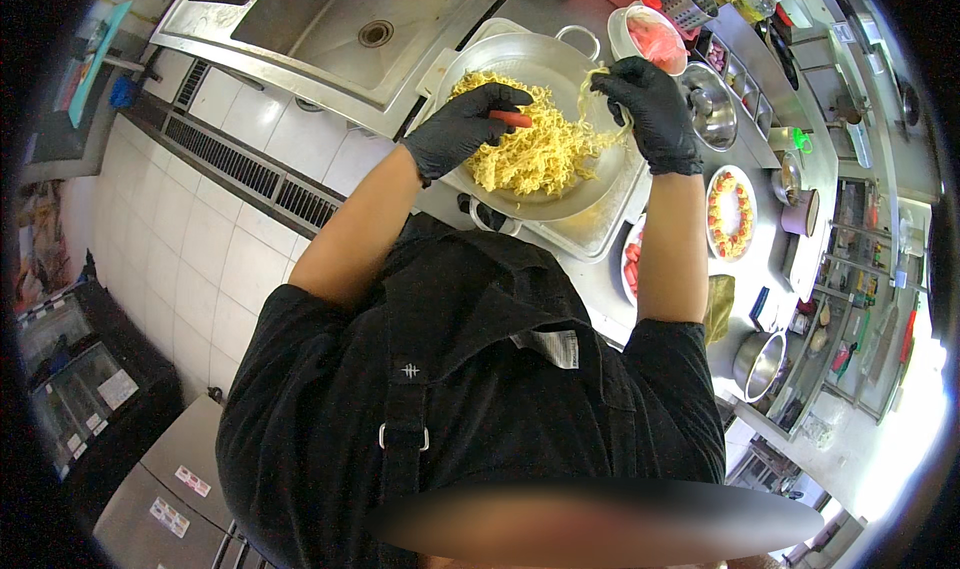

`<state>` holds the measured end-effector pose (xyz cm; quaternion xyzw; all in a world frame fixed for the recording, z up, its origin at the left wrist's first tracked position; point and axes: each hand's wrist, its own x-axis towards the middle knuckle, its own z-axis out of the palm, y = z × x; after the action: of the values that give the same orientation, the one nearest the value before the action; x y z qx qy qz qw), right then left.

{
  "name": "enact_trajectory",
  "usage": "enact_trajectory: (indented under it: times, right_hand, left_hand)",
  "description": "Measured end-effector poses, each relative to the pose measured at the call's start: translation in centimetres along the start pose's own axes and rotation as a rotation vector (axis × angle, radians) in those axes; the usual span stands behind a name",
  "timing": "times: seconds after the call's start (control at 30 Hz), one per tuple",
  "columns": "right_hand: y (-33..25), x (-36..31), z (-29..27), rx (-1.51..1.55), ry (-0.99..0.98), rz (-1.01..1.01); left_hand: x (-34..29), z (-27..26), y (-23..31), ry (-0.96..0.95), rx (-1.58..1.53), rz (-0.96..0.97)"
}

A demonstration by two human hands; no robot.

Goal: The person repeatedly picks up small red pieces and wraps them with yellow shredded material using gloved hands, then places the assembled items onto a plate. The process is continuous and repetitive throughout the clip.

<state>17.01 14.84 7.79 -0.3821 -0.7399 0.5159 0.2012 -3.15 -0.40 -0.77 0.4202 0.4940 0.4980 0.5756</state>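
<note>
Yellow noodles lie heaped in a wide, shallow metal pan with two loop handles. My left hand, in a black glove, is over the pan's left side with a short red-orange stick, like a piece of sausage, gripped in its fingers. Above the right rim, my right hand, also gloved in black, pinches a few pale noodle strands. The strands hang down from its fingers toward the pan. My right fingertips are partly hidden by the glove's back.
The pan sits on a pale tray beside a steel sink. Rightward are a bowl of pink-red pieces, a steel bowl, a plate with a red-and-yellow ring, and a plate of red pieces partly behind my arm.
</note>
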Motion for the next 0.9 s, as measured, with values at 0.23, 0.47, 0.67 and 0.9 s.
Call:
enact_trajectory:
  times: [0.23,0.47,0.67,0.9]
  right_hand:
    - [2.4,1.2,1.4,-0.122,-0.053,0.156]
    - [2.5,0.8,3.2,-0.077,-0.124,0.003]
    - [2.8,-2.2,6.4,-0.316,0.069,-0.21]
    - [4.1,-6.2,9.2,-0.166,0.313,-0.241]
  left_hand:
    - [0.6,1.8,-1.5,0.146,-0.022,0.052]
    - [1.4,2.7,-2.9,0.189,-0.023,0.065]
    - [1.9,3.1,-2.7,0.236,0.174,0.05]
    - [2.3,2.5,-2.2,0.422,0.197,0.167]
